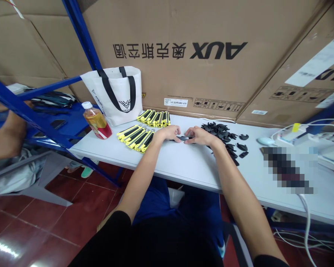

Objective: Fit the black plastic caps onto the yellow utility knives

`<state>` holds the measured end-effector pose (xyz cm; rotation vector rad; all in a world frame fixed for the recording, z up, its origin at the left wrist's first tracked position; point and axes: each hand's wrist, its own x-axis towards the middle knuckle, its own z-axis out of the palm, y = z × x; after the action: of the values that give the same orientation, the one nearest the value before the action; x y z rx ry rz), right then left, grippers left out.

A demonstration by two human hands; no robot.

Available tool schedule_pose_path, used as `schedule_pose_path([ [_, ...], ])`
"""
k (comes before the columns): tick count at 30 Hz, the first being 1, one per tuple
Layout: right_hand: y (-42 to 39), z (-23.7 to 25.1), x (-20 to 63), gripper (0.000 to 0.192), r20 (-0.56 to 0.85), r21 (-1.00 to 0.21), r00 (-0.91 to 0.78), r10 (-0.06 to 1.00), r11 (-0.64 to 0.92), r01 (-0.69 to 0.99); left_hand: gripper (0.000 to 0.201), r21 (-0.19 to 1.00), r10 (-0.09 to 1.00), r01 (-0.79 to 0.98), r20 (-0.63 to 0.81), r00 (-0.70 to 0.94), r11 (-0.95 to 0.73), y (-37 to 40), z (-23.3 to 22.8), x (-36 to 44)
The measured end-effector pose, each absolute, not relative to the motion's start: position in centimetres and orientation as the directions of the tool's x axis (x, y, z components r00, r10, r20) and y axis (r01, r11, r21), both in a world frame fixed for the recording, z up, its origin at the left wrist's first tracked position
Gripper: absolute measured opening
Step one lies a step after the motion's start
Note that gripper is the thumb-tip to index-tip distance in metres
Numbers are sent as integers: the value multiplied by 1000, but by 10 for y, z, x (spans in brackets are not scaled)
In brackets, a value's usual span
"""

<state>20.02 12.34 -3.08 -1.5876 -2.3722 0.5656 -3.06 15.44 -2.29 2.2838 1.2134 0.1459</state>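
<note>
My left hand (pixel 169 132) and my right hand (pixel 198 136) meet over the middle of the white table, fingers curled inward. Between them they pinch a slim dark piece (pixel 183 138) with a shiny edge; the fingers cover much of it. Close beside my left hand lie yellow-and-black utility knives (pixel 136 137) in a fanned row, and a second group of the knives (pixel 154 118) sits behind. Small curved black plastic parts (pixel 218 129) form a loose pile just right of my right hand, with several scattered at its edge.
A juice bottle (pixel 97 120) and a white tote bag (pixel 122 96) stand at the table's left end. White cables and power strips (pixel 295 137) lie on the right, near a pixelated dark object (pixel 288 170). Large cartons (pixel 183 74) rise behind. A person's arm (pixel 9 135) shows at far left.
</note>
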Motion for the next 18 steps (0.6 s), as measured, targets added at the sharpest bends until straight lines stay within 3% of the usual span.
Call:
schedule_pose_path([
  [2,125,-32,201,52,-34,-440,-377,926,325,837,51,501,807,751,-160,568,-430,154,-22,-30],
  [8,126,-27,195,25,-127,-438,-458,880,364,822,51,480,801,776,-218,557,-409,150,-18,-25],
  [15,120,-21,187,37,-137,-406,-378,916,297,865,35,472,771,753,-209,601,-459,146,-13,-23],
  [18,119,-19,185,33,-148,-391,-383,912,302,870,33,483,768,744,-202,607,-462,143,-10,-23],
])
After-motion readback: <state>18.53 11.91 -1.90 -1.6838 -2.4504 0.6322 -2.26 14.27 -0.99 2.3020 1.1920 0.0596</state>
